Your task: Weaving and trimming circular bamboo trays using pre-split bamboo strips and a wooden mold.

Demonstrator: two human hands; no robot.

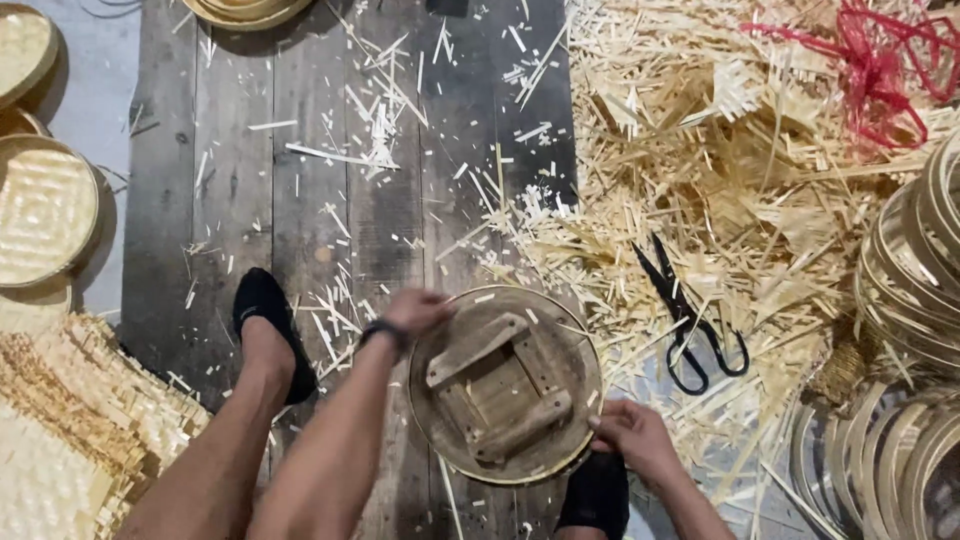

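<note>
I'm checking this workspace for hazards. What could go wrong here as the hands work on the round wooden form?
The black scissors lie half buried in bamboo offcuts beside the right hand; a blind reach might meet the blades. The left hand and right hand grip the round wooden form's rim, where thin strips could splinter into fingers.

Black scissors (pixel 690 325) on bamboo offcuts (pixel 700 180) — red string (pixel 880 60), stacked hoops (pixel 915 270), woven mats (pixel 60 440).

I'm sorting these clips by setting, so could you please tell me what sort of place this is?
Probably a bamboo-craft workshop floor: a heap of bamboo offcuts, stacked bamboo hoops, finished woven trays, and black scissors beside the round wooden form that both hands grip.
</note>
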